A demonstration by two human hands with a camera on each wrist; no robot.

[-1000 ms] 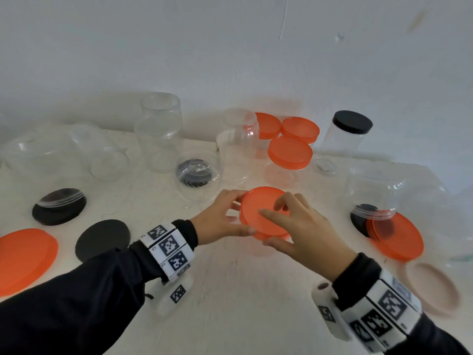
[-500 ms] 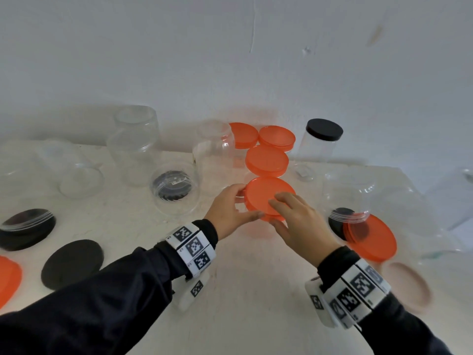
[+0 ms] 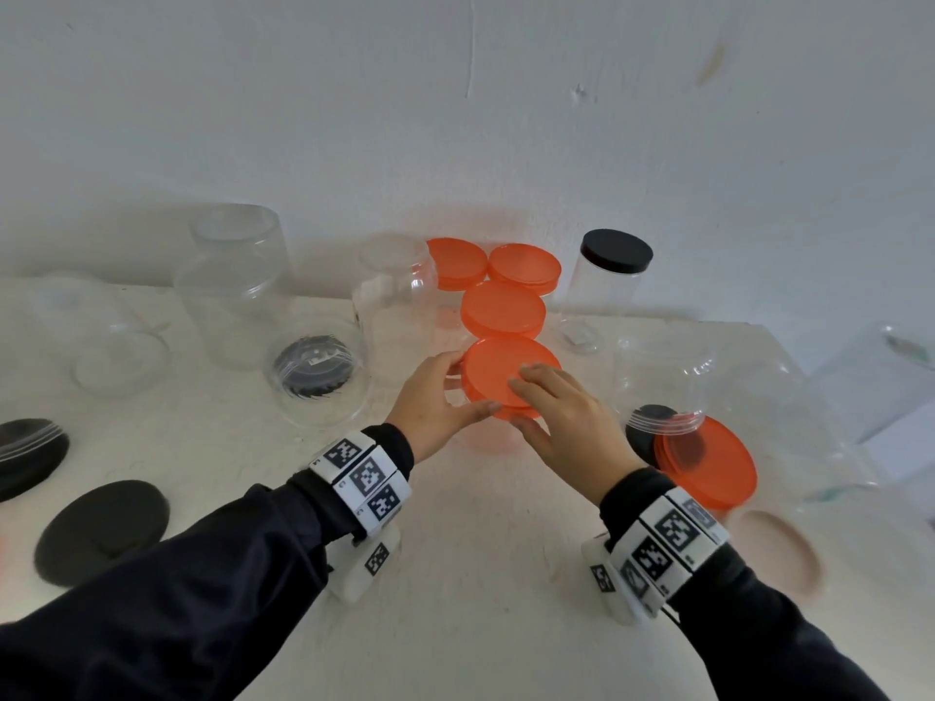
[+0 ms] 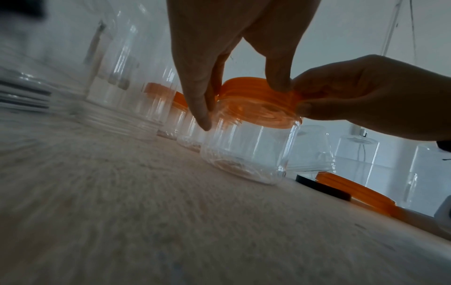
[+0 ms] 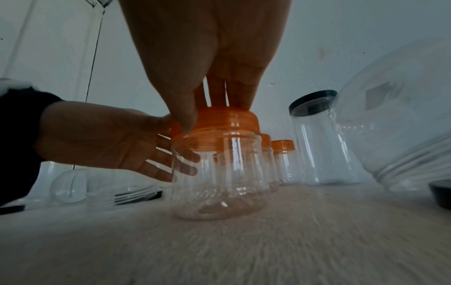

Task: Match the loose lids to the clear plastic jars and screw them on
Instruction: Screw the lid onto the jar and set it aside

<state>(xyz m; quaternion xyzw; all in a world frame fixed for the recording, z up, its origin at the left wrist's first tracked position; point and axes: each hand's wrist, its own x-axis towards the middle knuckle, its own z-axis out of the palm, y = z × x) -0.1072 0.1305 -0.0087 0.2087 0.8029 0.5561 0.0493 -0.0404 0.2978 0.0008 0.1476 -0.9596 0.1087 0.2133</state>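
An orange lid (image 3: 498,371) sits slightly tilted on a small clear jar (image 5: 219,185) at the table's middle. My right hand (image 3: 518,402) grips the lid from above, fingers on its top and thumb on its near rim. My left hand (image 3: 475,383) holds the jar from the left, its thumb against the jar's shoulder (image 4: 205,117) and its fingers behind the jar. The jar's body is hidden under the lid in the head view. The left wrist view shows the orange lid (image 4: 256,104) lying askew on the jar's mouth.
Three orange-lidded jars (image 3: 503,308) and a black-lidded jar (image 3: 614,255) stand just behind. Open clear jars (image 3: 394,296) stand at back left. Loose black lids (image 3: 101,528) lie at left. A large orange lid (image 3: 718,478), an upturned jar (image 3: 663,387) and a pinkish lid (image 3: 779,548) are at right.
Both hands, with the jar and its orange lid, have shifted away from me, close to the nearest orange-lidded jar. Both keep their hold.
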